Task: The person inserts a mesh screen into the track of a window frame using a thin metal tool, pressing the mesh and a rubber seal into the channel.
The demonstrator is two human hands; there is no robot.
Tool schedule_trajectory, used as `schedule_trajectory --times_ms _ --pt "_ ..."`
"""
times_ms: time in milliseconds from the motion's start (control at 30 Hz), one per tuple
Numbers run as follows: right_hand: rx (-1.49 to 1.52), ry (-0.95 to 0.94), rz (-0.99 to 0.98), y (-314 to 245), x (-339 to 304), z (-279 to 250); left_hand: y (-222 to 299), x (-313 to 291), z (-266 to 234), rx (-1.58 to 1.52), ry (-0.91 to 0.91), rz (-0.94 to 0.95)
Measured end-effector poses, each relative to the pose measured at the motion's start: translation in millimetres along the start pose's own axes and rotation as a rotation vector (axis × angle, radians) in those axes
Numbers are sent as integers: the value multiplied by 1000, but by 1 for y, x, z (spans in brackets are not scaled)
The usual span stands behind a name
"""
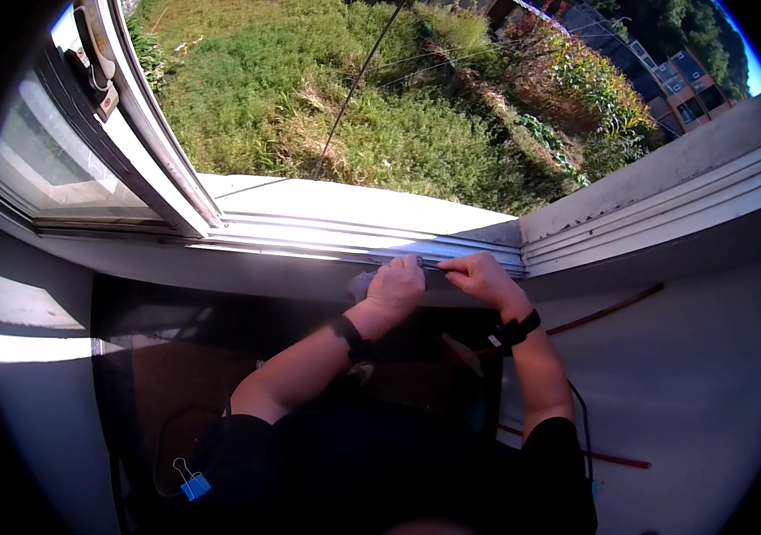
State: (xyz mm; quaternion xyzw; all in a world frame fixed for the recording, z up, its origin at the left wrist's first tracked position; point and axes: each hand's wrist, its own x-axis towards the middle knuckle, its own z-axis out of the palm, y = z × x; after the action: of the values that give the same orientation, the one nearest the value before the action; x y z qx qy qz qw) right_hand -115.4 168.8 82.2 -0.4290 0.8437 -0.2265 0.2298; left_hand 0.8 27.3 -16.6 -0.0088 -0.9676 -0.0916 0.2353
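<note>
Both my hands are at the window sill, close together above the sliding-window track (pixel 336 242). My left hand (pixel 396 283) is closed, and a crumpled pale grey cloth (pixel 361 285) sticks out on its left side. A small dark piece shows at its fingertips, too small to name. My right hand (pixel 485 278) is closed just to the right, its fingers pointing left. Something thin and dark shows at those fingertips, in the narrow gap between the hands; its kind cannot be made out.
A sliding window sash (pixel 99 169) with a dark latch (pixel 93 76) stands at the left. The white frame (pixel 666 209) rises at the right. Grass (pixel 246 89) lies outside. Reddish rods (pixel 608 308) are by the wall at right. A blue binder clip (pixel 194 485) hangs by my left sleeve.
</note>
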Motion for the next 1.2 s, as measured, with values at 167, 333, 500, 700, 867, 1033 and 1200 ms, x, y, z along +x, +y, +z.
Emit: schedule_trajectory --times_ms 167,333,500,700,867,1033,1200 --pt "45 -74 -112 -22 34 16 -33 -20 -18 32 34 -62" --pt "170 -186 -33 -24 54 18 -63 -35 -46 -60 -59 -124" --pt "537 -175 125 -40 50 51 -99 -65 -64 -123 8 -283" --pt "284 7 86 -37 30 34 -102 -73 -90 -435 143 -445" --pt "258 -24 170 -46 -2 12 -67 -62 -68 -799 193 -530" --pt "373 16 116 -25 -26 15 -44 -34 -70 -995 81 -598" --pt "421 17 136 -19 -29 12 -26 -17 -32 -1098 -9 -795"
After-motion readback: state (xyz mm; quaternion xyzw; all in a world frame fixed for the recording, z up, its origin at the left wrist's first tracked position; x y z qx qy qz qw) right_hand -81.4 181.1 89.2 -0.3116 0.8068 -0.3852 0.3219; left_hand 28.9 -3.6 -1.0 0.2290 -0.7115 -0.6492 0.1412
